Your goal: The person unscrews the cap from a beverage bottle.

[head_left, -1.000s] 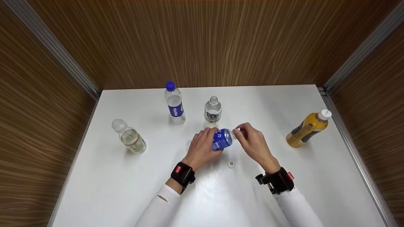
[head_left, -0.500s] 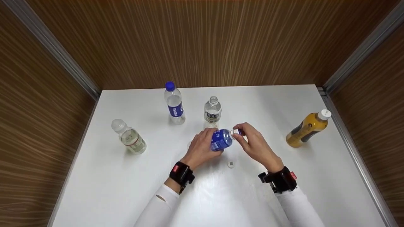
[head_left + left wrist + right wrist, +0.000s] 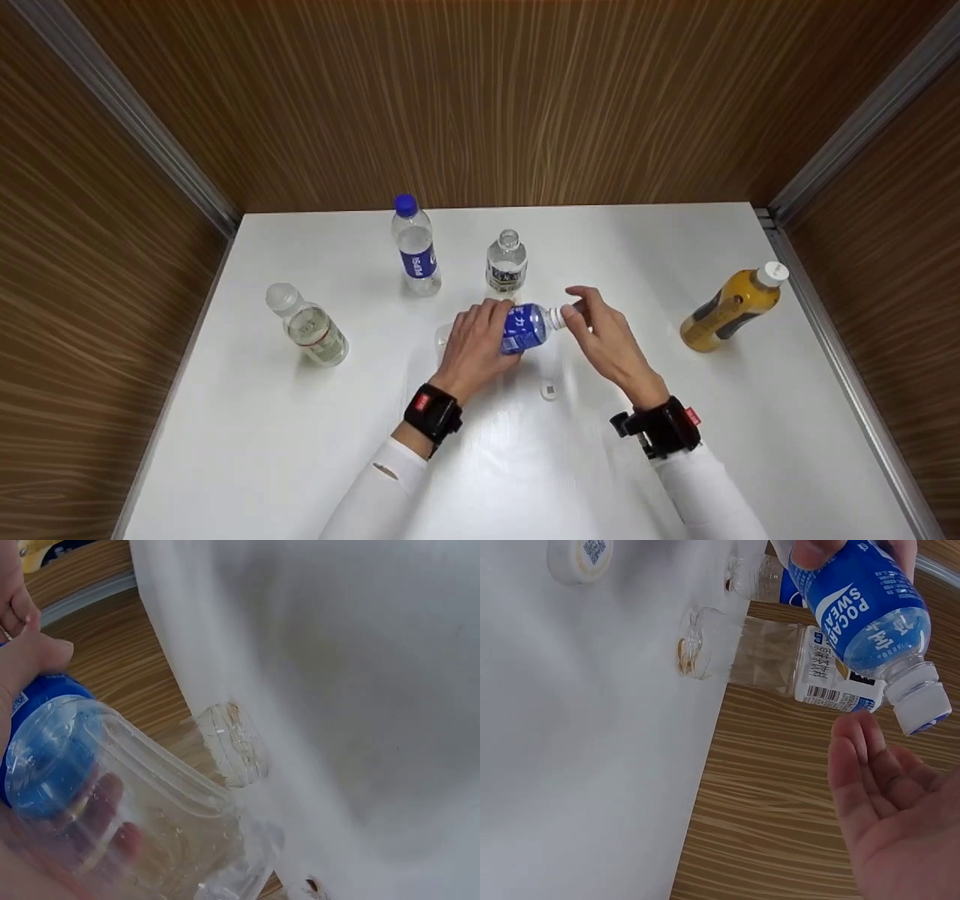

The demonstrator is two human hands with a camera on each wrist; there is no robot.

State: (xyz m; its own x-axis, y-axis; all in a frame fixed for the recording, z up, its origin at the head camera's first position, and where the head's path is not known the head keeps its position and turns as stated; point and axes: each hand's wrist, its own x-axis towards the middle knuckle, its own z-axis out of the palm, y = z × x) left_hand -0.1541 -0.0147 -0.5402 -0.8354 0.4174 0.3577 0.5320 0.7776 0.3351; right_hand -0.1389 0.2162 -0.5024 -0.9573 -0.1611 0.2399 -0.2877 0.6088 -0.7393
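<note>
My left hand point(image 3: 476, 343) grips a clear plastic drink bottle point(image 3: 525, 328) with a blue label, tilted so its neck points right. Pocari Sweat lettering shows on this bottle point(image 3: 874, 604) in the right wrist view, and a white cap point(image 3: 922, 709) sits on its neck. Beside the cap is my right hand point(image 3: 609, 341), its index finger raised. In the right wrist view, the right hand's fingers point(image 3: 851, 772) are fairly straight and apart from the cap. On the table below lies a loose white cap point(image 3: 549, 390) with a square code inside. An uncapped clear bottle point(image 3: 507, 262) stands just behind.
A blue-capped Pepsi bottle point(image 3: 416, 247) stands at the back of the white table point(image 3: 510, 472). To the left is a bottle of pale liquid point(image 3: 319, 334); at the right, a bottle of orange drink point(image 3: 724, 311). Wood-grain panels point(image 3: 480, 105) enclose the table.
My right hand's fingers have loosened from the white cap, and its index finger has lifted. The held bottle has shifted slightly. The standing bottles have stayed put.
</note>
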